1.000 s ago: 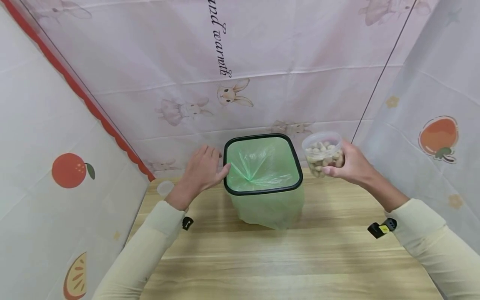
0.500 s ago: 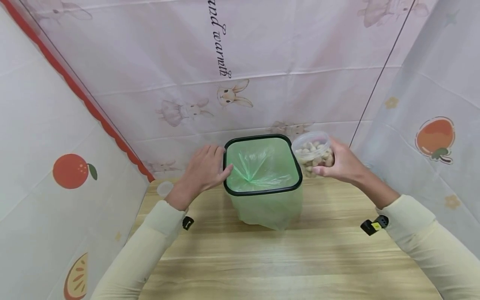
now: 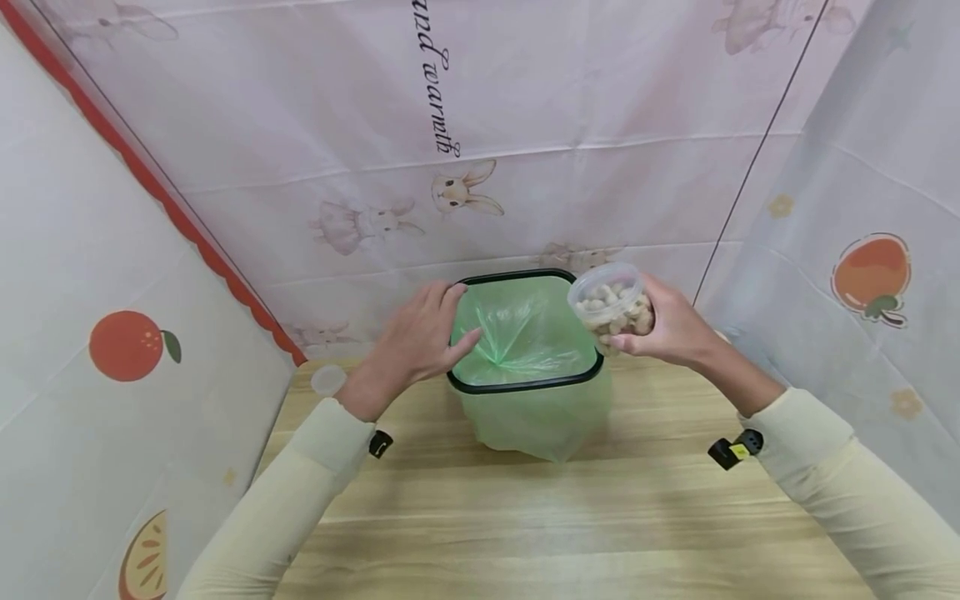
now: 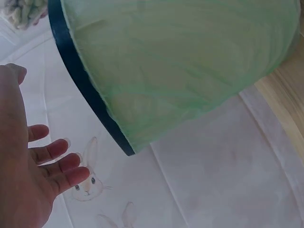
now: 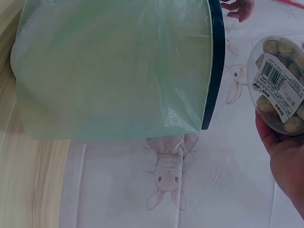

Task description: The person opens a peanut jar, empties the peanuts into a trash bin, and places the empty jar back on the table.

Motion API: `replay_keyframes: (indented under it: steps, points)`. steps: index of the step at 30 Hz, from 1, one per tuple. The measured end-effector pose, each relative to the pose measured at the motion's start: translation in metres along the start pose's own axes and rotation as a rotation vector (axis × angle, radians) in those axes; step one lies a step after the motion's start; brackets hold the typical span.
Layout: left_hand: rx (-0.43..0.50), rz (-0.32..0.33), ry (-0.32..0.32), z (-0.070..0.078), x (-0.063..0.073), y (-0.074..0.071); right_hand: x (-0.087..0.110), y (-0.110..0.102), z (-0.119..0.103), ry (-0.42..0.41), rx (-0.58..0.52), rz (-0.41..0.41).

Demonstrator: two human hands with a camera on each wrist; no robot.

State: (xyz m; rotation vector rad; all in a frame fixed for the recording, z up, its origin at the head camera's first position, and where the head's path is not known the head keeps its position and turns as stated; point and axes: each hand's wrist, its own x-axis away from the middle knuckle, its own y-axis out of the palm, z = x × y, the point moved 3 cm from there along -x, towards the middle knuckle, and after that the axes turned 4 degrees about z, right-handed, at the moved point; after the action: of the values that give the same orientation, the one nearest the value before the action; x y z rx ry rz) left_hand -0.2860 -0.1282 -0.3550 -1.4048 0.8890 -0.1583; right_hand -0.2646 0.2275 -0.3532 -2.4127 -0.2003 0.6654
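My right hand (image 3: 673, 327) grips a clear plastic tub (image 3: 626, 307) by its side, fingers and thumb wrapped round it. The tub holds many pale, nut-like pieces, and a barcode label (image 5: 279, 85) shows on its base in the right wrist view. It is held tilted toward the bin, overlapping the right rim in the head view. The bin (image 3: 525, 386) has a black square rim and a green plastic bag (image 3: 536, 421) lining it. Above the left rim hovers my left hand (image 3: 422, 337), holding nothing; its fingers (image 4: 61, 166) are loosely bent and apart from the rim in the left wrist view.
A round translucent lid (image 3: 328, 380) lies on the wooden table (image 3: 540, 525) at the left, beside my left wrist. Behind the bin stands a pink cloth wall (image 3: 585, 183) printed with rabbits. Pale cloth walls with fruit prints close off both sides.
My right hand has carried the tub leftward, from beside the bin to its right rim. My left hand has shifted slightly right over the left rim. The bin stays in place.
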Motion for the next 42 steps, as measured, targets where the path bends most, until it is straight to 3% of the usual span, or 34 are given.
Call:
replay_keyframes:
  steps: [17,32,42]
  points:
    - [0.118,0.011,0.052,0.017,-0.017,-0.011,-0.011,0.012,-0.007,0.003,-0.016,-0.049]
    - [0.14,0.008,0.079,0.03,-0.025,-0.021,-0.017,0.022,-0.011,-0.029,0.038,-0.058]
    - [0.172,0.02,0.124,0.041,-0.031,-0.028,-0.021,0.029,-0.015,-0.032,0.0,-0.079]
